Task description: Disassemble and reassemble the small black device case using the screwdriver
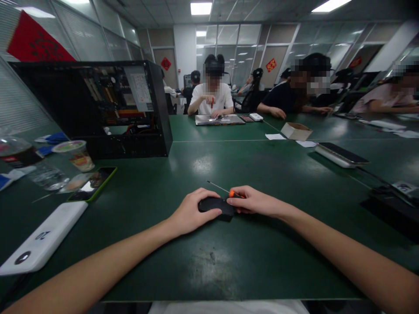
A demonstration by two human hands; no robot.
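A black computer mouse (214, 205) rests on the green table (203, 257) in front of me. My left hand (194, 210) is closed around its left side, with the thumb along the near edge and the fingers over the far edge. An orange-and-black screwdriver (233, 194) is gripped in my right hand (250, 201), its thin metal shaft pointing up and to the left above the mouse. The right fingertips sit at the mouse's right end; whether they also press on it I cannot tell.
An open black computer case (157, 109) stands at the back left. Near it are a plastic cup (78, 157), a green-edged phone (94, 183) and a white power bank (46, 235). A small box (296, 131) and another phone (342, 152) lie at right. A person (212, 93) works across the table.
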